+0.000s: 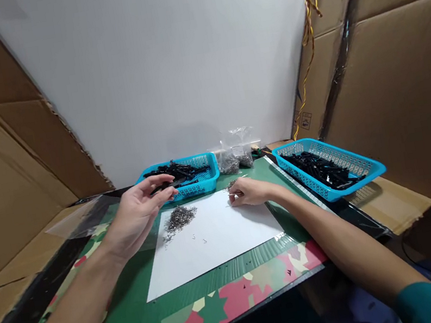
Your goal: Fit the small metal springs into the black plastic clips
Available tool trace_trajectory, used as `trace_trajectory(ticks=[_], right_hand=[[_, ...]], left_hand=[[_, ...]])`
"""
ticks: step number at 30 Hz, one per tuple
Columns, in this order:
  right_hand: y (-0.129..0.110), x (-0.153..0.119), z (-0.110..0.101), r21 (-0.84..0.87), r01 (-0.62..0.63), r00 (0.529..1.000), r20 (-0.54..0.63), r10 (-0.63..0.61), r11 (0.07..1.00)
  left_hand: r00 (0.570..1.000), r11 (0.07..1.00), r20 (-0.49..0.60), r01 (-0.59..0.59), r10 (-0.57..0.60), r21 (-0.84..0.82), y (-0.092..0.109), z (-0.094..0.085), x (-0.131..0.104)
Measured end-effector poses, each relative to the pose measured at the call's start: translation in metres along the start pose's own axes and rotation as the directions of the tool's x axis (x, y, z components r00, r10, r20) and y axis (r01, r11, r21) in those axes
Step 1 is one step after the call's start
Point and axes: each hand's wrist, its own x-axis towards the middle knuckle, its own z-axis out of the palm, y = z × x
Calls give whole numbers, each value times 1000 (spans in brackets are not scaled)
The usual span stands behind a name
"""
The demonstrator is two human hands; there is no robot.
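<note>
My left hand [141, 210] is raised in front of the left blue basket [214, 172], its thumb and fingers curved round a dark piece that is hard to make out. Low over the far right part of the white sheet [220, 240], my right hand [245, 191] has its fingers pinched together; a thin, tiny bit shows at the fingertips. Just beyond it lies a little heap of small metal parts. A larger pile of small metal pieces [181, 218] rests on the sheet's left side, with a few loose ones nearer me.
Black parts [320, 169] fill a second blue basket [331, 194] at the right. Clear bags [239, 157] of small parts stand at the back. Cardboard walls [413, 84] flank the green table mat [128, 308]; a yellow twisted cord [309, 44] hangs at the right.
</note>
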Motion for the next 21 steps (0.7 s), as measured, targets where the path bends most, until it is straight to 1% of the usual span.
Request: trace_trajectory(ticks=[4,6,8,10,12,14,18,21], right_hand=[[-6,-1,-1,-95,-21,999,30,24,995],[-11,-1,-4,-68,-6,999,46,10,998],[-16,-3,-7,35,31,999,35,-32,999],[-22,-5,-9,175,66,998,-15,-65,982],[-27,-7,-10,303,99,994,-73,-80,948],[-31,-8,-8,394,122,990,-111,-85,911],[-39,-8,-2,492,146,987,-134,-91,858],[-42,-7,2,511,164,984,-140,-106,844]], left_hand=[[994,996,90,66,-61,-52,-12,14,-14],[989,994,116,100,-95,-43,-23,23,-17],[987,996,134,88,-89,12,-35,31,-18],[987,996,151,49,-60,72,-45,37,-20],[982,993,183,16,-37,117,-52,42,-22],[977,987,215,-23,-12,158,-54,46,-26],[974,970,212,-124,79,210,-51,59,-36],[973,972,205,-143,103,189,-52,67,-41]])
